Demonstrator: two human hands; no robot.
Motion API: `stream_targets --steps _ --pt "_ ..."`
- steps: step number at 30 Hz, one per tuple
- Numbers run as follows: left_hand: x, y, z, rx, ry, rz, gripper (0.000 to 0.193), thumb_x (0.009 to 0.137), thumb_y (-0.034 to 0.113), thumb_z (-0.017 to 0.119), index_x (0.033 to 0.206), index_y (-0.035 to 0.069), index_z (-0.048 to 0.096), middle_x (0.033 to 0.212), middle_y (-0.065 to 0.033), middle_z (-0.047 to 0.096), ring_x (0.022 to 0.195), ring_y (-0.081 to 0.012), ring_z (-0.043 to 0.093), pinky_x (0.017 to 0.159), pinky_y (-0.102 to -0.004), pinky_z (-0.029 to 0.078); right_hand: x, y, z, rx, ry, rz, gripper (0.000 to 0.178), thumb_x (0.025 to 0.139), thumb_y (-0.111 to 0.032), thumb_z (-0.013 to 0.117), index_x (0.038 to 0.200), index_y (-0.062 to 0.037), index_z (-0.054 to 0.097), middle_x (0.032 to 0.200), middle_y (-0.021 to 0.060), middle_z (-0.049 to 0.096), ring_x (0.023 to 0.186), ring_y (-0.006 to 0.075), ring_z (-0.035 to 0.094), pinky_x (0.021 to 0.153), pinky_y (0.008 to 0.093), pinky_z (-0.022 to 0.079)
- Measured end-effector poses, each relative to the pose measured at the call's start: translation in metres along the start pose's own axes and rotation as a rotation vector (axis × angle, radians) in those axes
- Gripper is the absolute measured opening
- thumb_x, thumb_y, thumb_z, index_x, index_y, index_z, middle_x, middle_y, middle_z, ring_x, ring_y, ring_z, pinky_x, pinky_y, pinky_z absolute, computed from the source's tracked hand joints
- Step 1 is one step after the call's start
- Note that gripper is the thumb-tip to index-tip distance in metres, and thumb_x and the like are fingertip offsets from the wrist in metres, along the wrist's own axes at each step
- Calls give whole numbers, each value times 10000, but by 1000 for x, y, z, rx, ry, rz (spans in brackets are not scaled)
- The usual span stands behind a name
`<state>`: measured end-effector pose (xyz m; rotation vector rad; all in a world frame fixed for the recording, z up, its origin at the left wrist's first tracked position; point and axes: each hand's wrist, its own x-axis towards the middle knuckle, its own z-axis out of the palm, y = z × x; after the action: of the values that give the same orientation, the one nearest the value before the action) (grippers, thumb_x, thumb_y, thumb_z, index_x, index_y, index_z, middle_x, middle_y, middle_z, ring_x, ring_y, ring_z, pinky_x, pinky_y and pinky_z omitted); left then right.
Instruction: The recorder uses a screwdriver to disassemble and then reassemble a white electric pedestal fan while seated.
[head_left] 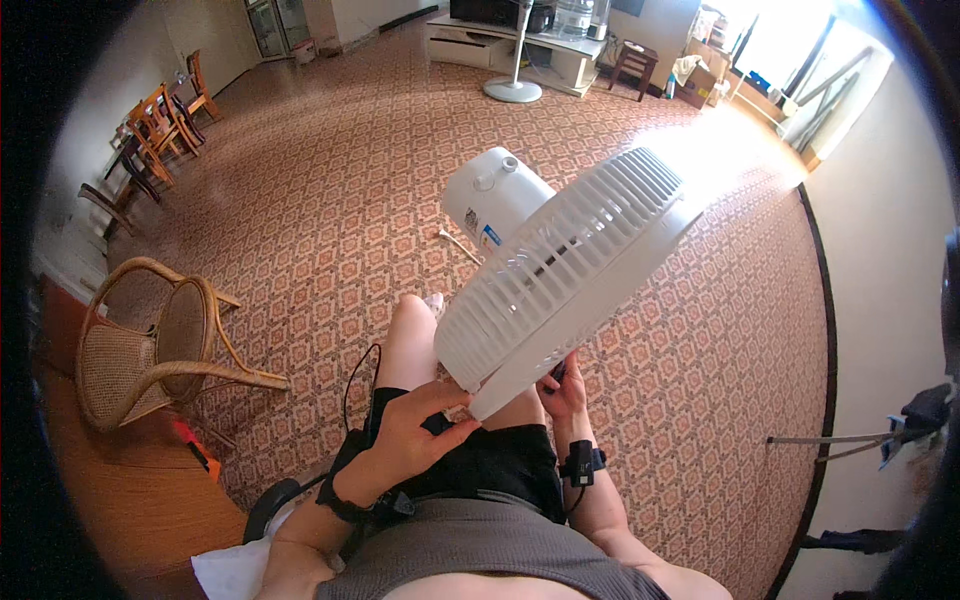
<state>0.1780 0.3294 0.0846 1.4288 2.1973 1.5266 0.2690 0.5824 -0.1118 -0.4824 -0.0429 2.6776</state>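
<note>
While left hand [410, 435] pinches fan grille [560, 265] rim, right hand [565, 392] seemingly grips underneath, open carpet [330, 200] ahead

I can't see my right hand [566, 392] fingers behind the fan grille [560, 265]; the frame's dark rim cuts the rattan chair [150, 345].

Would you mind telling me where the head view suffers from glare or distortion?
Head view: sunlight from the window washes out the floor beside the fan's top edge; fisheye bends the floor border; black corners; both hands, left hand and right hand, stay sharp.
</note>
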Motion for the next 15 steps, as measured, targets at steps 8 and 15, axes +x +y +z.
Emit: stream_targets --steps 8,15 --pt "10 5 -2 -193 -95 -88 294 735 77 783 1009 46 682 937 -124 676 807 -223 675 702 -292 535 -13 -10 14 -62 12 17 351 997 -401 448 1087 -111 623 946 5 667 552 85 481 374 187 286" --pt "35 11 -26 156 -129 88 121 726 100 780 824 68 716 853 -66 683 718 -197 661 673 -312 537 -32 -27 12 -77 -54 -54 396 980 -390 491 1195 -66 565 1059 56 642 683 89 523 389 193 303"
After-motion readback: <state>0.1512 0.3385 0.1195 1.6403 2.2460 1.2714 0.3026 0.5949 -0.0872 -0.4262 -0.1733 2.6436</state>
